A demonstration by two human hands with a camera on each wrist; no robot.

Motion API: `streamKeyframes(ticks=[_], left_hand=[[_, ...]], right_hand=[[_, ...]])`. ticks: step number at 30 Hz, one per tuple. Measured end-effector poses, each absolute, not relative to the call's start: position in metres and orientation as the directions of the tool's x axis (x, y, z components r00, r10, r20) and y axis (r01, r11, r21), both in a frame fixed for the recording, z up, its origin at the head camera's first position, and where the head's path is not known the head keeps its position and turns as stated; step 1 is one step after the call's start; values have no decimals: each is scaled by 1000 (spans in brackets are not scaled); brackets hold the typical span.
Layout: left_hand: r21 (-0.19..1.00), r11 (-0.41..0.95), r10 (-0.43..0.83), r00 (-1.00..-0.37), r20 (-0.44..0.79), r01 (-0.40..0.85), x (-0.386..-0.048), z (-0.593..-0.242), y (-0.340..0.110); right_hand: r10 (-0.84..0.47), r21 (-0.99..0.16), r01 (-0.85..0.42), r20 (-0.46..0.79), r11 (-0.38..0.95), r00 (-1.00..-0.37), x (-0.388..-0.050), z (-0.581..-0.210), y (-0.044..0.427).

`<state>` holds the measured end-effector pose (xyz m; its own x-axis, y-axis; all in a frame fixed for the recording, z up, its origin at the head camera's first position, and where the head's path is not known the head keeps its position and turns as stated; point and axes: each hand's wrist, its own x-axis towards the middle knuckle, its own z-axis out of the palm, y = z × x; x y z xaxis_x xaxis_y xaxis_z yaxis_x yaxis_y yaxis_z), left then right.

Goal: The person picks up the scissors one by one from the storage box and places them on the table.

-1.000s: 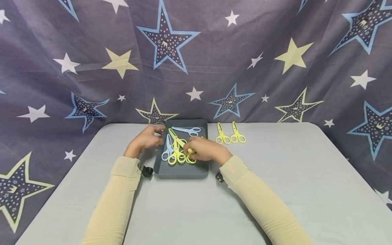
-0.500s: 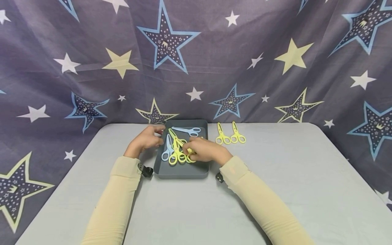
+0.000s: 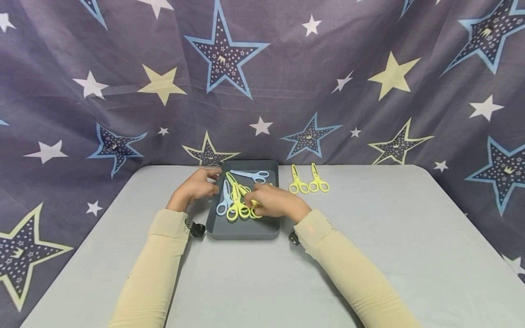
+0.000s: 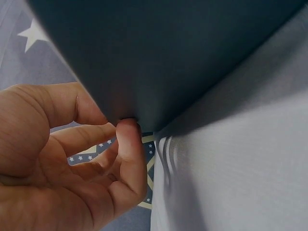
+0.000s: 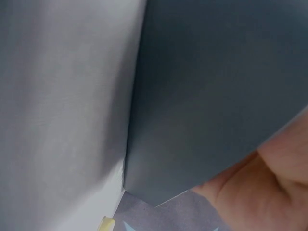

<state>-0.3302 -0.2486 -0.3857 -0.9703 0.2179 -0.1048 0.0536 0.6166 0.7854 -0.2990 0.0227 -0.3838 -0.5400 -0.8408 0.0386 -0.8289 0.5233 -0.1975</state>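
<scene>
A dark grey tray [image 3: 243, 236] holds several children's scissors. My left hand [image 3: 196, 184] is at its left side, and in the left wrist view the thumb and a bent finger [image 4: 131, 149] pinch the tray's wall. Over the right part of the tray, my right hand [image 3: 272, 200] has curled fingers on a pair of yellow scissors [image 3: 255, 212], mostly hidden under it. Beside that hand lie more yellow scissors [image 3: 237, 210], overlapping each other. Blue scissors [image 3: 225, 202] lie at the tray's left, and another blue pair [image 3: 251, 175] lies across its far end.
Two pairs of yellow scissors, a left one [image 3: 298, 182] and a right one [image 3: 317, 180], lie side by side on the pale table [image 3: 369, 218], right of the tray. A star-patterned cloth [image 3: 287, 82] hangs behind the table's far edge.
The right hand and the yellow scissors under it have shifted very slightly within the tray. The left hand and the tray stay in place.
</scene>
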Motion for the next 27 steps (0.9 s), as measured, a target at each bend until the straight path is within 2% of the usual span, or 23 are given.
streamKeyframes(ticks=[6, 15, 27], left_hand=[[785, 617, 220, -970, -106, 54, -330, -386, -249], [773, 631, 211, -972, -100, 58, -331, -387, -247], [778, 625, 219, -971, -100, 61, -330, -386, -249]], right_hand=[[-841, -181, -832, 45, 525, -540, -299, -384, 21], [-813, -171, -806, 49, 566, -581, -295, -378, 22], [-803, -124, -812, 125, 570, -583, -292, -366, 26]])
